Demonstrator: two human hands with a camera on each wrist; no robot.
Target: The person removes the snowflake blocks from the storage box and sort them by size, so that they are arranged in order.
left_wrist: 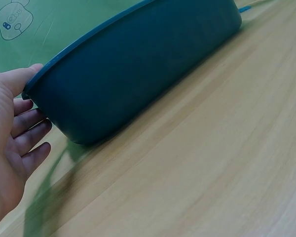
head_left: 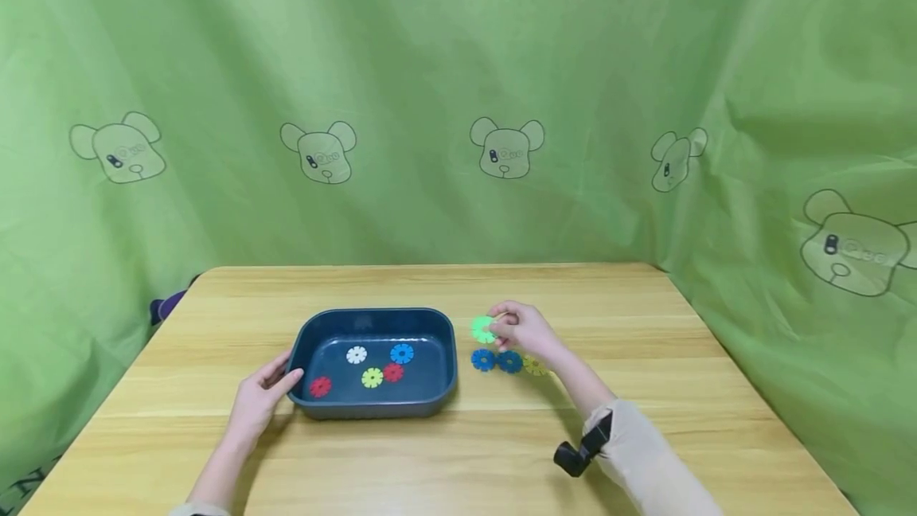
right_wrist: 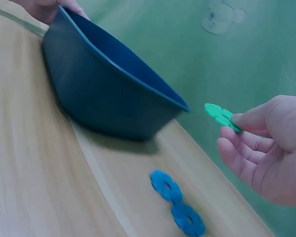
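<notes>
A dark blue rectangular tub (head_left: 372,411) stands on the table. My left hand (head_left: 259,398) holds its left end, thumb over the rim and the other fingers against the outside. To the right of the tub, my right hand (head_left: 525,330) pinches a green notched plastic disc (right_wrist: 219,114) between thumb and fingers, above the table. Below that hand lie two joined blue notched discs (head_left: 497,360). Beside them is a yellow notched disc (head_left: 534,365), partly hidden by the right wrist.
Inside the tub lie a white disc (head_left: 356,354), a blue disc (head_left: 402,353), a yellow-green disc (head_left: 372,377) and two red discs (head_left: 320,386). The wooden table (head_left: 573,285) meets a green curtain (head_left: 415,205) at its back edge.
</notes>
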